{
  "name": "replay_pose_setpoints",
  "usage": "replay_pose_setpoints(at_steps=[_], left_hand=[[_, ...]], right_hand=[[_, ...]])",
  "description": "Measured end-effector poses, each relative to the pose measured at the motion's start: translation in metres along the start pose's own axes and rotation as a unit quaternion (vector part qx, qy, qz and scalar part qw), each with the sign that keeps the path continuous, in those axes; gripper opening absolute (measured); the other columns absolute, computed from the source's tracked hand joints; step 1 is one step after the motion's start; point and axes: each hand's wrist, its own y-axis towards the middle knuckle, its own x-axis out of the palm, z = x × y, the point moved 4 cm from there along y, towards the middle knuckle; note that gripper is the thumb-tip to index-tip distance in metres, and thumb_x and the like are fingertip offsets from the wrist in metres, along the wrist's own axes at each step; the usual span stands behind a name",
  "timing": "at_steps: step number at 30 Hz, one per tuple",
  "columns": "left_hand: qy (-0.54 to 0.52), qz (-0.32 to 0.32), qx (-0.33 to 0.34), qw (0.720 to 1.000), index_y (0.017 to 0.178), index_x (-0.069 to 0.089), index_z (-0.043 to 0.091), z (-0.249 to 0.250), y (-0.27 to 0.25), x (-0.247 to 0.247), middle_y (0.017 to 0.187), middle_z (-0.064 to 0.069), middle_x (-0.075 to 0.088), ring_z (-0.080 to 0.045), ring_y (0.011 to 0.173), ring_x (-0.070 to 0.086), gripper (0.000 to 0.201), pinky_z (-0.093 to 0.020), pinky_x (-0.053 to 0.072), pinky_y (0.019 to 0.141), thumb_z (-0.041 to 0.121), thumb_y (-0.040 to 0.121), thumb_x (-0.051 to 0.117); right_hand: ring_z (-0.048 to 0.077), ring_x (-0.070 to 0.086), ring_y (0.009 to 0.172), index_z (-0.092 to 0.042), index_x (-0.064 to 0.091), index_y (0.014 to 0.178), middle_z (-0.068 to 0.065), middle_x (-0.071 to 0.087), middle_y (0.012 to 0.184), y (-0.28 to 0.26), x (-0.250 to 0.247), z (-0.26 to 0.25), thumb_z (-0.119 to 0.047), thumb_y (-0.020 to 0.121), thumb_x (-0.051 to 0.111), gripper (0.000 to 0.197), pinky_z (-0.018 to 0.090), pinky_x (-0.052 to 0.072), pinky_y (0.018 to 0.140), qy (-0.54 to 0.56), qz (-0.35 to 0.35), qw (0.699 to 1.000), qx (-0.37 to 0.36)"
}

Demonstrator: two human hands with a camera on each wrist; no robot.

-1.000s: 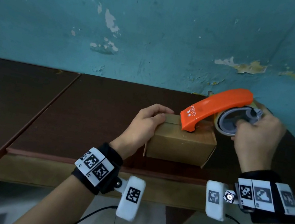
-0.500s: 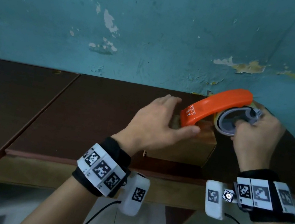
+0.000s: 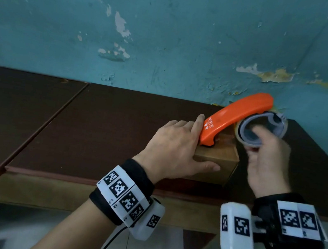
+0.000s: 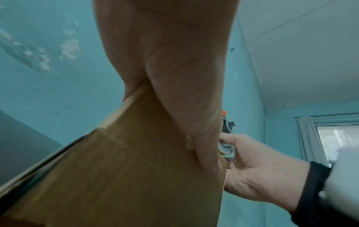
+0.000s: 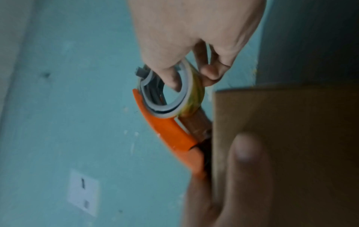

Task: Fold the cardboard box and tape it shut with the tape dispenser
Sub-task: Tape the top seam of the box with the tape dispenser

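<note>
A small brown cardboard box [image 3: 214,165] stands near the front edge of the dark table. My left hand [image 3: 179,144] lies flat over its top, with the thumb [image 3: 206,166] stretched along the front face and the index finger beside the dispenser's nose. The orange tape dispenser [image 3: 238,117] tilts up to the right, its nose resting on the box top. My right hand [image 3: 265,161] grips the dispenser at its grey tape roll [image 3: 250,136], fingers hooked through the ring. In the wrist views I see the box [image 4: 136,176], the dispenser [image 5: 169,135] and the roll [image 5: 192,95].
The dark brown table [image 3: 113,137] runs back to a peeling teal wall [image 3: 173,39]; a second tabletop [image 3: 9,109] adjoins on the left. The front edge [image 3: 84,180] is close to my wrists. A window [image 4: 334,138] is at the right and a wall switch plate [image 5: 82,192] shows.
My left hand left the box's left end, moved onto the top and now lies flat with the thumb on the front face. My right hand has shifted its hold on the roll; the dispenser's nose stays put.
</note>
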Motion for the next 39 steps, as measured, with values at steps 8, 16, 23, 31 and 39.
replay_pose_setpoints(at_steps=[8, 16, 23, 31, 39], left_hand=[[0.015, 0.002, 0.001, 1.0, 0.163, 0.021, 0.002, -0.001, 0.001, 0.003, 0.15, -0.011, 0.057, -0.026, 0.137, 0.056, 0.124, -0.04, 0.035, 0.119, 0.091, 0.081, 0.049], [-0.002, 0.0, 0.005, 1.0, 0.163, 0.025, 0.008, -0.005, 0.001, 0.001, 0.144, -0.005, 0.06, -0.023, 0.129, 0.058, 0.12, -0.038, 0.039, 0.114, 0.09, 0.079, 0.054], [0.008, -0.007, 0.003, 1.0, 0.165, 0.02, 0.006, -0.004, 0.002, 0.002, 0.153, -0.008, 0.054, -0.026, 0.14, 0.051, 0.124, -0.038, 0.033, 0.118, 0.09, 0.08, 0.052], [0.03, -0.009, 0.0, 1.0, 0.153, 0.044, 0.013, -0.004, 0.003, 0.003, 0.134, -0.002, 0.061, -0.021, 0.122, 0.058, 0.107, -0.037, 0.042, 0.107, 0.092, 0.081, 0.045], [0.021, -0.022, 0.0, 1.0, 0.164, 0.025, 0.01, -0.004, 0.004, 0.001, 0.151, -0.005, 0.053, -0.023, 0.136, 0.051, 0.118, -0.037, 0.036, 0.115, 0.091, 0.081, 0.047]], right_hand=[[0.009, 0.062, 0.057, -0.024, 0.068, 0.082, -0.008, 0.069, 0.069, -0.012, 0.011, -0.008, -0.003, 0.089, 0.063, 0.023, 0.021, 0.046, 0.048, -0.107, -0.048, 0.987, -0.109], [0.01, 0.06, 0.059, -0.02, 0.066, 0.076, 0.002, 0.067, 0.071, -0.005, 0.007, -0.016, 0.004, 0.089, 0.058, 0.028, 0.021, 0.043, 0.048, -0.13, -0.08, 0.982, -0.111], [0.01, 0.061, 0.058, -0.02, 0.067, 0.074, 0.002, 0.069, 0.071, 0.0, -0.009, -0.015, 0.009, 0.085, 0.061, 0.031, 0.022, 0.042, 0.047, -0.134, -0.076, 0.981, -0.114], [-0.008, 0.069, 0.064, -0.026, 0.065, 0.077, -0.01, 0.07, 0.08, 0.01, -0.034, -0.035, 0.006, 0.082, 0.069, 0.033, 0.01, 0.049, 0.054, -0.136, 0.015, 0.98, -0.145], [-0.007, 0.071, 0.081, -0.033, 0.067, 0.077, -0.014, 0.072, 0.082, 0.012, -0.035, -0.037, 0.003, 0.081, 0.07, 0.037, 0.023, 0.055, 0.078, -0.213, 0.004, 0.959, -0.189]])
